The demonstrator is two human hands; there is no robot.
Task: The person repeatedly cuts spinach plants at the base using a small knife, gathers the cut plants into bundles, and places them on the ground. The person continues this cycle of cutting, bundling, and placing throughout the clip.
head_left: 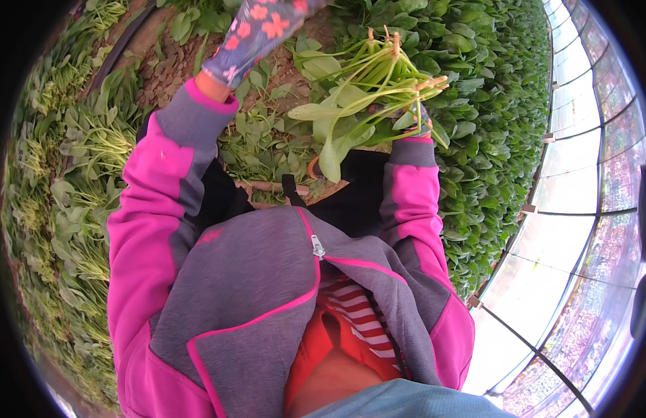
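Note:
A bunch of spinach, with pale pinkish root ends and long green stems, rests in my right hand. That hand is closed around the bunch from beneath; leaves and stems cover most of its fingers. My left hand, in a dark blue glove with pink flowers, stretches forward over bare soil at the top edge. Its fingers are blurred and partly cut off by the picture's edge, so what they do is hidden. Loose spinach leaves lie on the ground between my arms.
Dense standing spinach plants grow to the right, beside a pale translucent greenhouse wall with dark ribs. On the left, pulled spinach lies in heaps. A dark hose or strip crosses the brown soil at the far left.

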